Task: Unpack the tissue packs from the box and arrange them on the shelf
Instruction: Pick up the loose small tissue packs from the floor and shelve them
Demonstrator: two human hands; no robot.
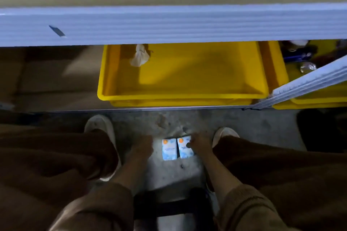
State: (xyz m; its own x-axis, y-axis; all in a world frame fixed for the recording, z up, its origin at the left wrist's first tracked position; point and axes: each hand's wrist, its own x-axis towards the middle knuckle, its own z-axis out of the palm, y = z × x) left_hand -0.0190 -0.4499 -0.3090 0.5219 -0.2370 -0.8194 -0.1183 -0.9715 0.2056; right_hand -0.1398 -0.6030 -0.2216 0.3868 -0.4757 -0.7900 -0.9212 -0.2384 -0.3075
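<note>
On floor between feet, left pack [169,149] and right pack [185,148] lay touching. Right hand [199,144] pinched right pack; left hand [143,146] just beside left pack, grip blurred, cannot tell. Pick-up step; next probably lift both to shelf [169,24].

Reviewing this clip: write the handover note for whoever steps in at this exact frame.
The left hand is beside the left tissue pack with nothing visibly in it; its finger pose is blurred.
The right hand pinches the right tissue pack, thumb on top.
Both packs lie side by side on the floor.
Done: no pack shows on the shelf; the yellow tray holds a crumpled white wad.
Left: lift both packs and arrange them on the shelf.
</note>
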